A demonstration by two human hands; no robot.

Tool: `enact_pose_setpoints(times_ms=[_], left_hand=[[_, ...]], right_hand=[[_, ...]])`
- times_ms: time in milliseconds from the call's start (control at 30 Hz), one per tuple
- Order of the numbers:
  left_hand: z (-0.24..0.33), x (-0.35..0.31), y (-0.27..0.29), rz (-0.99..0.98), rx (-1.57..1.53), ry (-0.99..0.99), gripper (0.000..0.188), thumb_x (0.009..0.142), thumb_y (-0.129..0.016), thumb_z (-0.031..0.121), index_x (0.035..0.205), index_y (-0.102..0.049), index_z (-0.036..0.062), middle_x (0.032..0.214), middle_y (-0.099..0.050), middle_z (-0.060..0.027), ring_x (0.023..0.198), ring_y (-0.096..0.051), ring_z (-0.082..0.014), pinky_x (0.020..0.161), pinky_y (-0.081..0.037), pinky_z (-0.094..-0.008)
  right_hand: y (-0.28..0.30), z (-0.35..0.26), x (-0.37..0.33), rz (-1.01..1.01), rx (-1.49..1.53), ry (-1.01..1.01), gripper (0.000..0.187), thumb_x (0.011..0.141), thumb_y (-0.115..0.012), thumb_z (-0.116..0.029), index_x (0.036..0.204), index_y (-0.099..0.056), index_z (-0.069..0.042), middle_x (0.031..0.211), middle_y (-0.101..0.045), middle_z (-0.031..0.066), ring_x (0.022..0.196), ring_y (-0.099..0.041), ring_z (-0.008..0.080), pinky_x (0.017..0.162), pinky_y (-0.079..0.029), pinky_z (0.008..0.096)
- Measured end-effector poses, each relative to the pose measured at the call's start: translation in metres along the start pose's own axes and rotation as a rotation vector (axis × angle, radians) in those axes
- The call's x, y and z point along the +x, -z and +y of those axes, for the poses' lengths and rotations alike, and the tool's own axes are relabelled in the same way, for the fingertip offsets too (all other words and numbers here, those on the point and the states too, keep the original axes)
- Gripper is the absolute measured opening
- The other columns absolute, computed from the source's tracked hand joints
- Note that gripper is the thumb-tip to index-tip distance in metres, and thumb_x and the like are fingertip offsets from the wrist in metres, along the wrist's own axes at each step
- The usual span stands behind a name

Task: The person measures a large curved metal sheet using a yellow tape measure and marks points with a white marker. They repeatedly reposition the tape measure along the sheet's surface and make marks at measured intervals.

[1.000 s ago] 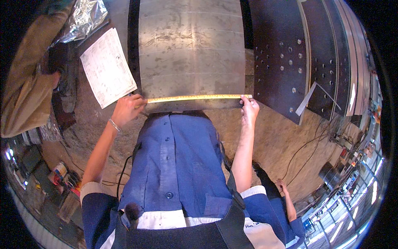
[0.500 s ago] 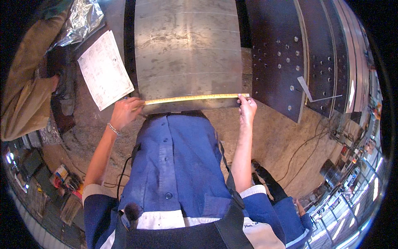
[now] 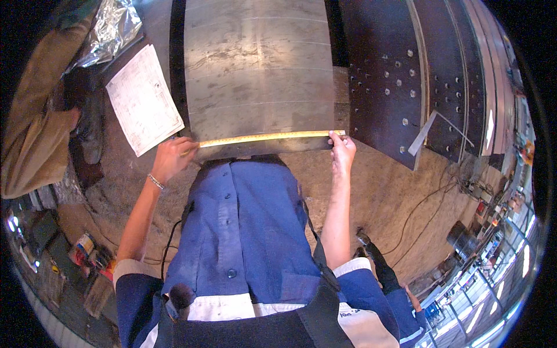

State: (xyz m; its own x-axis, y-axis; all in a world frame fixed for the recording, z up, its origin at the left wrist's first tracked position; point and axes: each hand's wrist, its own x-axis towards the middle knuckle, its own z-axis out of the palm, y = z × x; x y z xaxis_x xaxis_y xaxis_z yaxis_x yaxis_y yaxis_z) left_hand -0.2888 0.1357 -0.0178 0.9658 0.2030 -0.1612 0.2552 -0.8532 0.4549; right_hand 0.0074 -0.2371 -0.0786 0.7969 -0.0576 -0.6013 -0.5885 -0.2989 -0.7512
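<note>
A yellow tape measure [image 3: 264, 137] is stretched across the near end of a grey steel plate [image 3: 258, 81] that carries thin scribed cross lines. My left hand [image 3: 176, 158], with a bracelet at its wrist, grips the tape at the plate's left edge; the tape's case, if there, is hidden by the fingers. At the right edge my right hand [image 3: 342, 149] pinches the tape close to its end, thumb on top. Between the two hands the blade runs nearly straight.
Left of the plate lie printed drawing sheets [image 3: 145, 101] and clear plastic wrapping [image 3: 113, 32]. Dark drilled plates [image 3: 386, 75] stand to the right, with a metal square [image 3: 428, 130] on them. Another person [image 3: 400, 307] is behind on my right; brown-clothed legs [image 3: 35, 127] are at far left.
Both hands keep their hold on the tape, with hardly any movement. The metal square has turned and shifted on the drilled plates. The person behind me has moved slightly left in view.
</note>
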Motion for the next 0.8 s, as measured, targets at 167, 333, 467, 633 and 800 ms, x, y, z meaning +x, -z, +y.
enact_pose_setpoints(times_ms=[167,333,467,633,800], left_hand=[[0.0,-0.001,-0.003,-0.027,-0.015,0.021,0.013,0.083,-0.072,0.016,0.094,-0.076,0.0103,0.099,-0.072,-0.0039,0.083,-0.07,-0.024,0.071,-0.056,-0.0355],[-0.003,0.001,-0.005,-0.048,-0.007,0.018,0.014,0.084,-0.071,0.016,0.096,-0.076,0.01,0.099,-0.072,-0.0039,0.082,-0.07,-0.0245,0.071,-0.056,-0.0359],[0.003,0.003,0.0,-0.075,0.005,0.032,0.014,0.085,-0.07,0.016,0.096,-0.076,0.0098,0.1,-0.072,-0.0042,0.082,-0.07,-0.0246,0.071,-0.056,-0.036],[0.001,0.004,0.001,-0.101,0.002,0.028,0.013,0.085,-0.07,0.015,0.096,-0.076,0.0091,0.1,-0.072,-0.0048,0.082,-0.07,-0.0253,0.07,-0.056,-0.0361],[0.004,0.006,0.003,-0.065,-0.009,0.007,0.011,0.085,-0.071,0.013,0.093,-0.076,0.0078,0.096,-0.072,-0.0056,0.08,-0.07,-0.0264,0.068,-0.056,-0.0365]], right_hand=[[-0.003,0.0,0.001,0.002,-0.024,-0.038,0.021,0.082,-0.08,-0.012,0.09,-0.063,-0.003,0.073,-0.066,0.0022,0.056,-0.055,0.0081,0.048,-0.036,0.0233],[-0.001,-0.003,-0.002,0.012,-0.009,-0.032,0.022,0.083,-0.079,-0.014,0.09,-0.063,-0.001,0.073,-0.067,0.0034,0.061,-0.059,0.01,0.055,-0.042,0.0242],[-0.005,-0.001,-0.002,0.039,-0.011,0.013,0.023,0.082,-0.08,-0.013,0.09,-0.063,0.0,0.074,-0.068,0.0041,0.063,-0.062,0.0113,0.058,-0.046,0.0256],[-0.012,0.005,-0.004,0.101,-0.005,0.104,0.023,0.083,-0.08,-0.017,0.088,-0.064,-0.001,0.072,-0.066,0.0024,0.057,-0.054,0.0074,0.051,-0.039,0.0239],[-0.013,0.004,-0.004,0.115,-0.025,0.127,0.025,0.081,-0.08,-0.015,0.088,-0.063,0.001,0.073,-0.069,0.0069,0.062,-0.063,0.0123,0.057,-0.048,0.0273]])
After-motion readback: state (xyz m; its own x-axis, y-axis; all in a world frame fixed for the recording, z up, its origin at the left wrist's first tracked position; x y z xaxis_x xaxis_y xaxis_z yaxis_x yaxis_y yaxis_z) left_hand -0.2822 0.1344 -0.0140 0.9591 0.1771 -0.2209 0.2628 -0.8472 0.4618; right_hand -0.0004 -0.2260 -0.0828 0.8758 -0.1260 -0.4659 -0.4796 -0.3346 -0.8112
